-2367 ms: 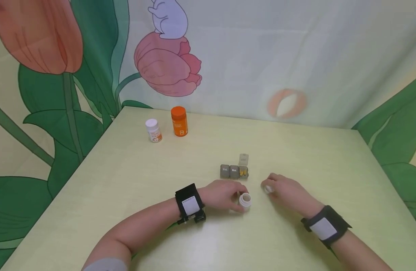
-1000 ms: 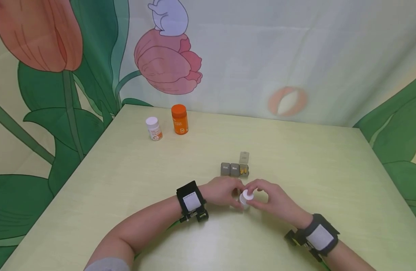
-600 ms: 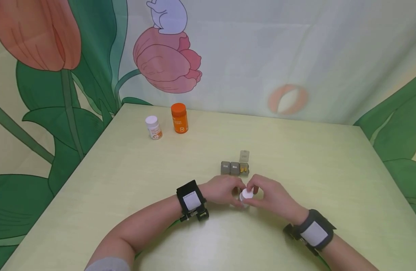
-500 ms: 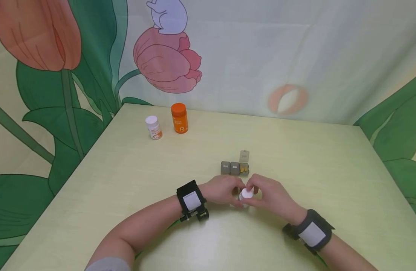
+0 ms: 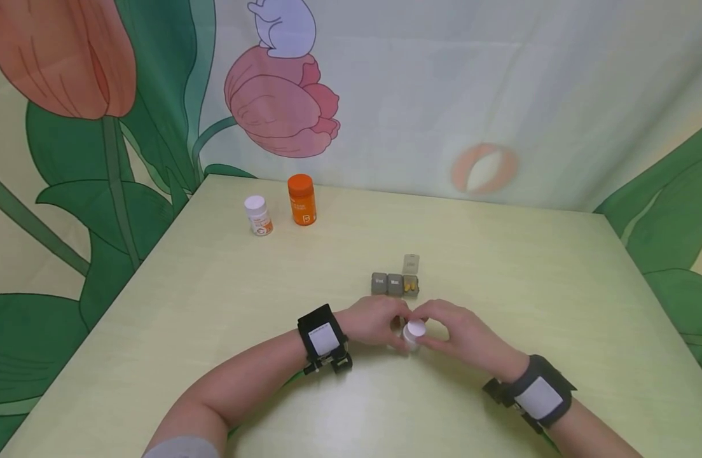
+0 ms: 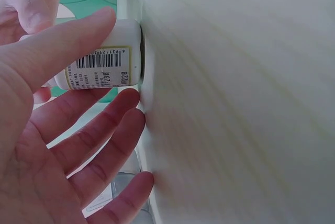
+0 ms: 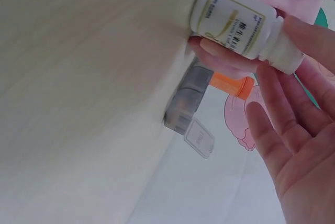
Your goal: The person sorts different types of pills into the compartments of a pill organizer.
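Observation:
A small white pill bottle (image 7: 230,20) stands upright on the table, with a white cap (image 5: 416,327) on its neck. My left hand (image 5: 374,322) grips the bottle's body between thumb and fingers; a barcode label (image 6: 99,67) shows by the thumb in the left wrist view. My right hand (image 5: 465,334) pinches the cap between thumb and fingers. Just behind the hands lies a grey pill organizer (image 5: 395,284). Its right compartment's lid (image 5: 411,264) is raised, and yellow capsules (image 5: 410,287) lie in that compartment.
At the back left of the table (image 5: 500,254) stand a white bottle (image 5: 259,216) with an orange-marked label and an orange bottle (image 5: 302,200). A printed curtain (image 5: 414,95) hangs behind the table's back edge.
My right hand has moved left with the cap, from beside the uncovered bottle onto its neck. Its fingers have since shifted slightly around the cap. My left hand has stayed on the bottle.

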